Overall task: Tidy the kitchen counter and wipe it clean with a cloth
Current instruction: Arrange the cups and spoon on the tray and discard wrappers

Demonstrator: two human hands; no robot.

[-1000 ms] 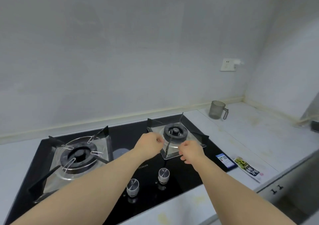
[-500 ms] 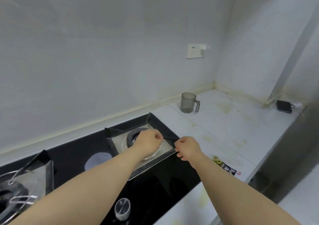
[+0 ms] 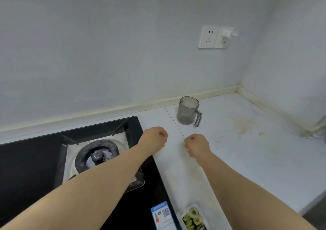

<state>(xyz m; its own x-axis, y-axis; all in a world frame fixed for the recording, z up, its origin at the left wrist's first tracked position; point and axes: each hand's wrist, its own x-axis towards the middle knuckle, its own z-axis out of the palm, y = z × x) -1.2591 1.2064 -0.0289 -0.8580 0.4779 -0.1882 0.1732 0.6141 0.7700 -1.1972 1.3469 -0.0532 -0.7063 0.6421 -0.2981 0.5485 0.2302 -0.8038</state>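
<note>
My left hand (image 3: 155,138) and my right hand (image 3: 196,145) are both closed into fists just above the white counter (image 3: 255,168), right of the black gas stove (image 3: 35,159). Nothing shows in either fist. A grey see-through cup (image 3: 187,110) with a handle stands upright near the back wall, beyond both hands. Yellowish stains (image 3: 241,123) mark the counter to the right of the cup. A small printed packet (image 3: 193,215) lies at the front edge. No cloth is in view.
The right burner (image 3: 97,153) sits in a foil liner (image 3: 70,152) under my left forearm. A blue label (image 3: 163,214) is stuck on the stove's front corner. A double wall socket (image 3: 215,36) with a plug is above the cup. The counter runs into a corner at the right.
Both fists have moved right, off the right burner's foil liner and onto the white counter. The view has swung right; the left burner and knobs are out of sight.
</note>
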